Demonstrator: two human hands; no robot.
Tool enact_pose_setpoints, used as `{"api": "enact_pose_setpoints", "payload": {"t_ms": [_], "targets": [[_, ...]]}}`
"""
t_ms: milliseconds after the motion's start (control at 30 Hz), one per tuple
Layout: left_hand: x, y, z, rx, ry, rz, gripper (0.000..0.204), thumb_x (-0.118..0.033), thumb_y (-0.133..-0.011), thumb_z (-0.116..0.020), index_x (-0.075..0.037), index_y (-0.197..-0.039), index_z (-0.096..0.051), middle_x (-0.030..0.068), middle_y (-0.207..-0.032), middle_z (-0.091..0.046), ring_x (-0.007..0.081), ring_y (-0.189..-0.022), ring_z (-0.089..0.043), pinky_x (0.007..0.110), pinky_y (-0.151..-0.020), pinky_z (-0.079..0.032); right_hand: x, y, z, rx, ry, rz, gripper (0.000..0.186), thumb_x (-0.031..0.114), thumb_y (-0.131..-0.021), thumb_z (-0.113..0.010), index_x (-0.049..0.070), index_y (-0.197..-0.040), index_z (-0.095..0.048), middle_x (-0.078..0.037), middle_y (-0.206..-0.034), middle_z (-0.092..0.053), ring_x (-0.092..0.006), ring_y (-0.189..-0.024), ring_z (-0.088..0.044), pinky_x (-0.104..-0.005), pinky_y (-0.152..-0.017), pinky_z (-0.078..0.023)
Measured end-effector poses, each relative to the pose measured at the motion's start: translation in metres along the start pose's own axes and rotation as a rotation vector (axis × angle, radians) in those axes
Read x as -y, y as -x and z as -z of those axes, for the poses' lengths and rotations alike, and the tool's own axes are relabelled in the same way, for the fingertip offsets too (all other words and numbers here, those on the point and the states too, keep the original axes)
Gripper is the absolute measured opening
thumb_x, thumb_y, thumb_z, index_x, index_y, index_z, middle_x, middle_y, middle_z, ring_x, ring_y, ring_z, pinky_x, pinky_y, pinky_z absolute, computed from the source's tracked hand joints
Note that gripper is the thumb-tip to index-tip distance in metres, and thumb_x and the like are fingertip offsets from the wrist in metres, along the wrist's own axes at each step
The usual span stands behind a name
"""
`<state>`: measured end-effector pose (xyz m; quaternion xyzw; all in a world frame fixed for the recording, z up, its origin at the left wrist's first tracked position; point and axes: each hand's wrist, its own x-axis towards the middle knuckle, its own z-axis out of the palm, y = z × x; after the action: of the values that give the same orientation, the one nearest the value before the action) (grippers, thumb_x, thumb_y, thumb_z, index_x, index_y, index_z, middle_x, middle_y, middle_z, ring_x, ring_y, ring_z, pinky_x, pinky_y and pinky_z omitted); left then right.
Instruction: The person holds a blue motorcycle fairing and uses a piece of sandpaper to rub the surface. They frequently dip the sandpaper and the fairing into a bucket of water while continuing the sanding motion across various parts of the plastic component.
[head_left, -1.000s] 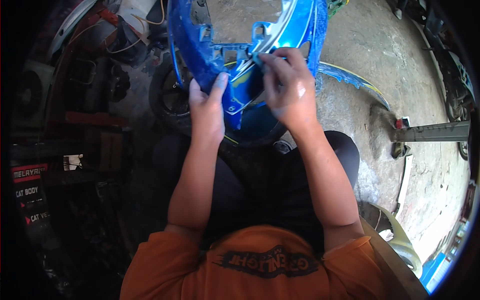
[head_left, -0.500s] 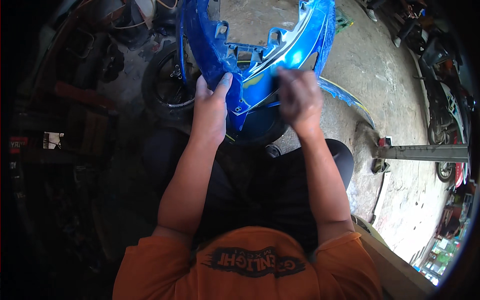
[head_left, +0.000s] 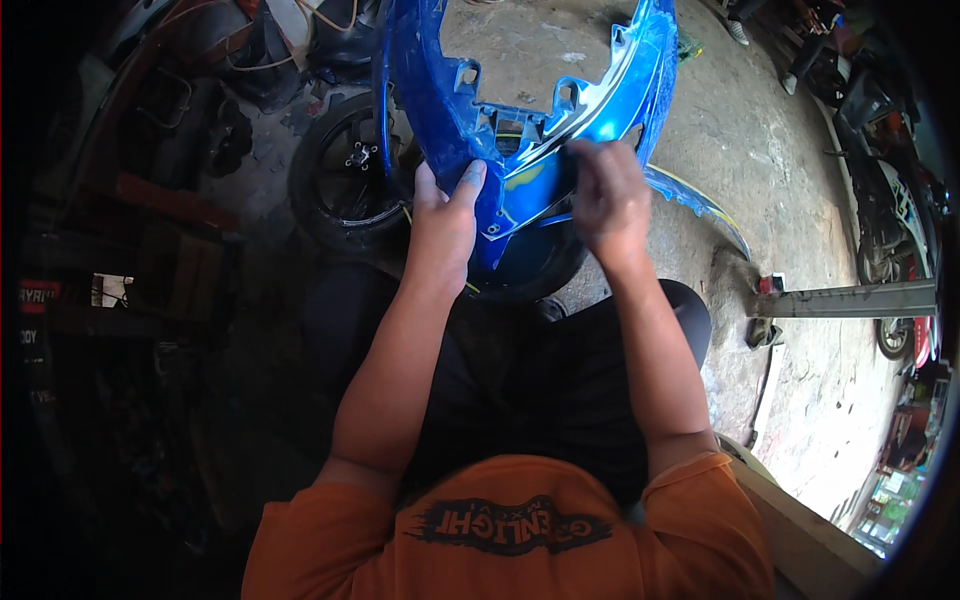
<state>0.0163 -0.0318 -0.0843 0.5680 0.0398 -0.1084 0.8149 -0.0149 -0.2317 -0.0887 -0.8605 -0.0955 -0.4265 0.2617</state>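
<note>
A blue motorcycle fairing panel [head_left: 430, 90], U-shaped with white stripes and cut-out tabs, is held up before me. Its narrow lower end points toward me. My left hand [head_left: 447, 222] grips the left side of that end, the thumb lying on top and the other fingers partly behind. A dull, yellowish patch [head_left: 521, 179] shows on the paint right of the thumb. My right hand [head_left: 610, 200] is at the right part of the panel, fingers bunched and smeared by motion. Whatever may be under those fingertips is hidden.
Beneath the panel lies a dark wheel with a tyre [head_left: 335, 175]. A curved blue strip with a yellow edge [head_left: 700, 200] rests on the concrete floor at right, near a metal beam [head_left: 850, 302]. Parked motorcycles [head_left: 895, 230] line the right side; a person's feet [head_left: 738, 32] show far off.
The panel and my left hand have shifted a little right and toward me. My right hand has moved slightly right and is less blurred than before.
</note>
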Motion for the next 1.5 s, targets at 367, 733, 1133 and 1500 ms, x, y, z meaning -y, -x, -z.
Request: {"api": "enact_pose_setpoints", "payload": {"t_ms": [367, 733, 1133, 1500], "targets": [[0.002, -0.002, -0.008, 0.051, 0.014, -0.002, 0.050, -0.016, -0.108, -0.067, -0.002, -0.152, -0.048, 0.0115, -0.142, -0.063, 0.0235, -0.132, -0.061, 0.043, -0.114, -0.049, -0.031, -0.008, 0.012, -0.211, 0.038, -0.233, 0.025, -0.012, -0.090, -0.062, 0.000, -0.104, -0.079, -0.020, -0.112, -0.070, -0.0367, -0.098, -0.073, -0.0421, -0.082, -0.059], [0.007, 0.003, -0.003, 0.030, -0.138, -0.047, 0.068, -0.013, -0.100, -0.078, 0.001, -0.154, -0.040, 0.0136, -0.142, -0.061, 0.0231, -0.130, -0.062, 0.040, -0.113, -0.049, -0.027, -0.017, 0.019, -0.187, -0.100, -0.311, 0.021, -0.002, -0.093, -0.079, 0.000, -0.113, -0.081, -0.015, -0.110, -0.078, -0.0232, -0.095, -0.078, -0.0325, -0.084, -0.060], [0.041, 0.025, 0.049, -0.037, -0.227, 0.023, 0.104, -0.025, -0.097, -0.084, -0.005, -0.167, -0.011, 0.0190, -0.158, -0.045, 0.0273, -0.139, -0.054, 0.042, -0.117, -0.043, -0.036, -0.020, 0.031, -0.229, -0.164, -0.272, 0.021, -0.004, -0.088, -0.076, 0.002, -0.106, -0.082, -0.016, -0.108, -0.076, -0.0346, -0.098, -0.074, -0.0399, -0.088, -0.059], [0.020, 0.035, 0.070, -0.130, -0.106, 0.114, 0.068, -0.034, -0.112, -0.063, -0.010, -0.160, -0.022, 0.0163, -0.154, -0.050, 0.0286, -0.142, -0.056, 0.050, -0.118, -0.046, 0.027, -0.005, -0.007, -0.054, -0.192, 0.059, 0.029, -0.006, -0.079, -0.078, 0.002, -0.106, -0.080, -0.012, -0.108, -0.073, -0.0336, -0.096, -0.068, -0.0412, -0.083, -0.057]]}}
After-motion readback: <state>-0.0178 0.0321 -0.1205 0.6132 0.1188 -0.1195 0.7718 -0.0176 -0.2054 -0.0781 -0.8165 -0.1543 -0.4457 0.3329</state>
